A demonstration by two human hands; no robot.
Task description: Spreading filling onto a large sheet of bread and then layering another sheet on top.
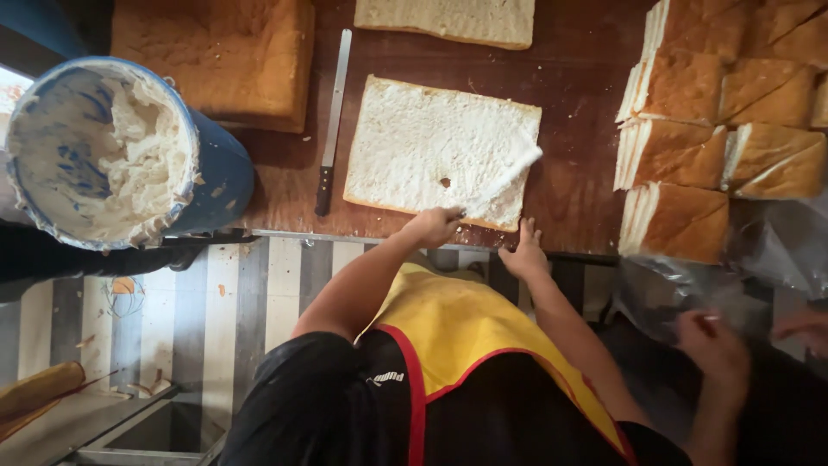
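Note:
A large flat slab of sponge (423, 138) with a white creamed top lies on the dark wooden table (578, 95). My left hand (434, 224) is at the slab's near edge and holds a cream-coated spatula (509, 177), whose blade lies slanted across the slab's near right corner. My right hand (524, 253) rests, fingers spread, on the table edge just below that corner and holds nothing. A yellow apron covers my front.
A blue bucket of white cream (103, 147) stands at the left, and a long knife (332, 121) lies beside the slab. Brown sponge slabs (216, 52) sit at the back. Stacked cut pieces (690, 129) fill the right. Another person's hands (716, 345) handle clear plastic (776, 250).

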